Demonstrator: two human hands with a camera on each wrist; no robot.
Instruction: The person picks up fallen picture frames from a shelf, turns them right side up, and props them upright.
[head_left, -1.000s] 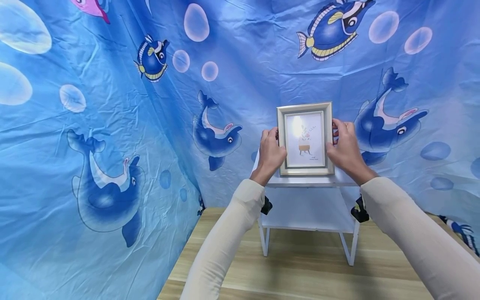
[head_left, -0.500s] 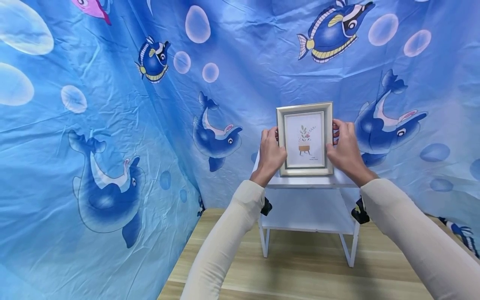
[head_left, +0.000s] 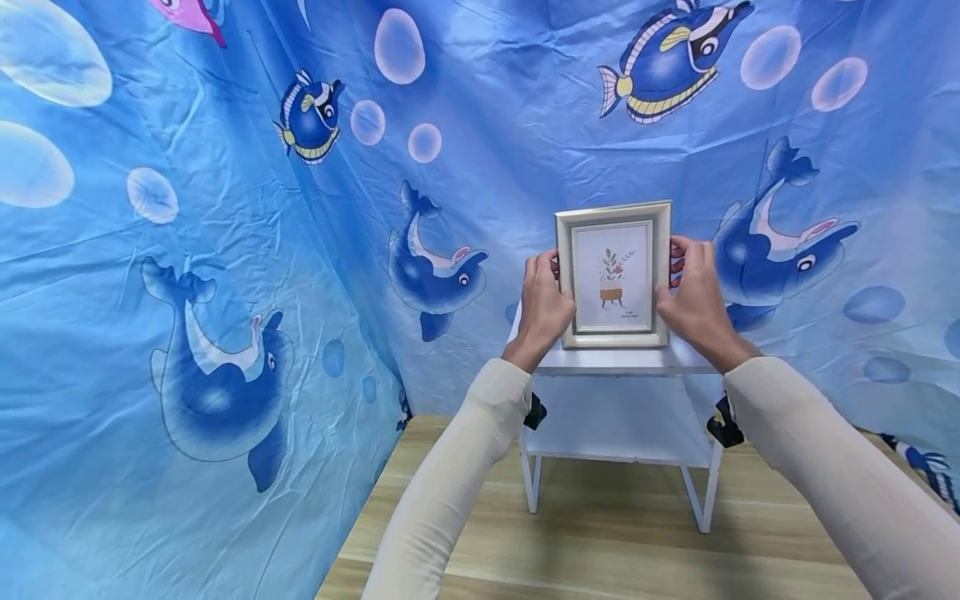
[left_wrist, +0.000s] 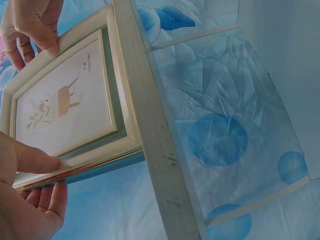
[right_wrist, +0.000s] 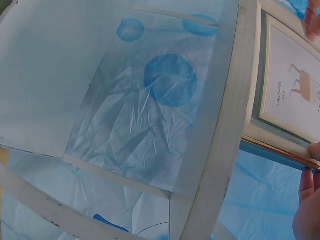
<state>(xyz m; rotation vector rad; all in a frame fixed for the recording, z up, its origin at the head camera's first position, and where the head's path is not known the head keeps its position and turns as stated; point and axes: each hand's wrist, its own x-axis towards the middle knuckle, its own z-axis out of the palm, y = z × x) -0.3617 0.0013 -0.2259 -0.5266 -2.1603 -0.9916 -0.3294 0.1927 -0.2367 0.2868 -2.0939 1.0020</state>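
Note:
A pale gold picture frame point(head_left: 613, 340) stands nearly upright over the top of a small white table point(head_left: 555, 361). Inside it is a print of a potted plant on a legged stand. My left hand point(head_left: 546, 307) grips its left side, thumb on the front and fingers curled behind. On the opposite side my right hand point(head_left: 693, 296) holds the frame the same way. In the left wrist view the left thumb point(left_wrist: 37, 161) presses the frame's border. The right wrist view shows only part of the right hand point(right_wrist: 307, 215) at the frame's edge.
Blue cloth point(head_left: 495, 100) printed with dolphins, fish and bubbles hangs behind and to the left. The table has a lower shelf point(head_left: 615, 417) and white legs on a wood-patterned floor point(head_left: 600, 558).
Both hands keep their grip on the picture frame, which barely moves. The glare on its glass, seen a second ago, is gone. The head view shifts slightly.

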